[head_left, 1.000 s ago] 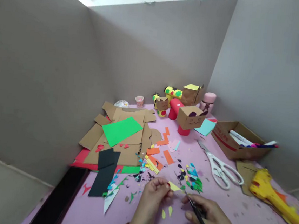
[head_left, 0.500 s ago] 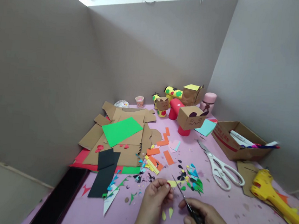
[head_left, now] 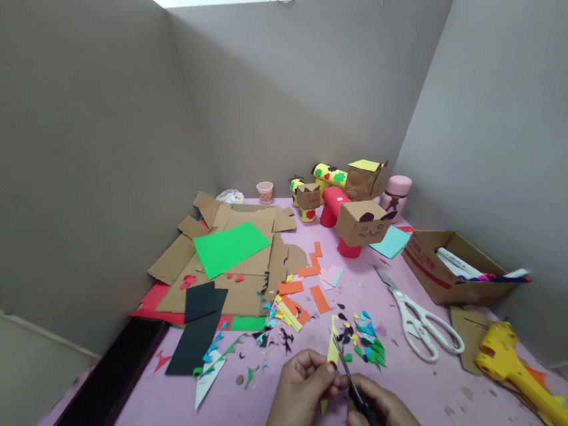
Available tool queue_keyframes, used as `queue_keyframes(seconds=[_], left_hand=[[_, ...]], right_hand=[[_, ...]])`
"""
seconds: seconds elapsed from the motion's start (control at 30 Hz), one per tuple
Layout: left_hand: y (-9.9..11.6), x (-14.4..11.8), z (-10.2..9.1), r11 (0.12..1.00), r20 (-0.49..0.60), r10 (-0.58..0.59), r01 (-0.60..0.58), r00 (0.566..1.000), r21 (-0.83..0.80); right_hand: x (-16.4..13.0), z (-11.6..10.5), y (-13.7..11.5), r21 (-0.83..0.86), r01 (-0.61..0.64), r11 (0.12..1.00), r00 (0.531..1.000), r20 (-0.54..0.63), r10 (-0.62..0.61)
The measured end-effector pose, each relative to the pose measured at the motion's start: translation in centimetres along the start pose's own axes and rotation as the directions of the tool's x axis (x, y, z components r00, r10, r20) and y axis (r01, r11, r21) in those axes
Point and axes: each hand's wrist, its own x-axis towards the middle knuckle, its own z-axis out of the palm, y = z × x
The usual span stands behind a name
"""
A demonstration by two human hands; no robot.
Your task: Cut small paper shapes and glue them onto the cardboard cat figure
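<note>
At the far left of a lilac tabletop (head_left: 231,425), a long, flat black slab (head_left: 112,377) lies by the grey partition. Next come black paper rectangles (head_left: 196,338), a white paper triangle (head_left: 209,380) and a bright green sheet (head_left: 231,249) lying on flattened cardboard (head_left: 243,296). Behind the cardboard stands a small paper cup (head_left: 264,193).

Near the front centre, the left hand (head_left: 300,389) pinches a narrow yellow paper strip (head_left: 333,350) between thumb and fingers; the strip points away from the person. Just right of it, the right hand (head_left: 388,410) has its fingers curled around the handles of black-handled scissors (head_left: 369,415) — their blades slant up to the strip, though whether they touch it I cannot tell.

Beyond the hands lie orange paper pieces (head_left: 320,299) and a scatter of blue, green and black paper petals (head_left: 375,352). Farther back, a red-bodied, cardboard-headed animal figure (head_left: 363,225) stands near a pink bottle (head_left: 397,190). To the right are white-handled scissors (head_left: 412,312), a cardboard box (head_left: 426,273) of markers (head_left: 455,261) and — farthest right — a yellow glue gun (head_left: 524,380).
</note>
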Motion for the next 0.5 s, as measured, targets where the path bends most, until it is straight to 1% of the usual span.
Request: queue_keyframes(seconds=[0.33, 0.5], left_hand=[[-0.10, -0.05, -0.08, 1.000, 0.036, 0.007, -0.006, 0.999, -0.027], [0.01, -0.14, -0.09, 1.000, 0.024, 0.011, -0.011, 1.000, -0.016]], right_hand=[[0.23, 0.09, -0.16, -0.010, 0.020, 1.000, 1.000, -0.002, -0.020], [0.09, 0.06, -0.32, -0.023, 0.003, 1.000, 1.000, -0.005, -0.003]])
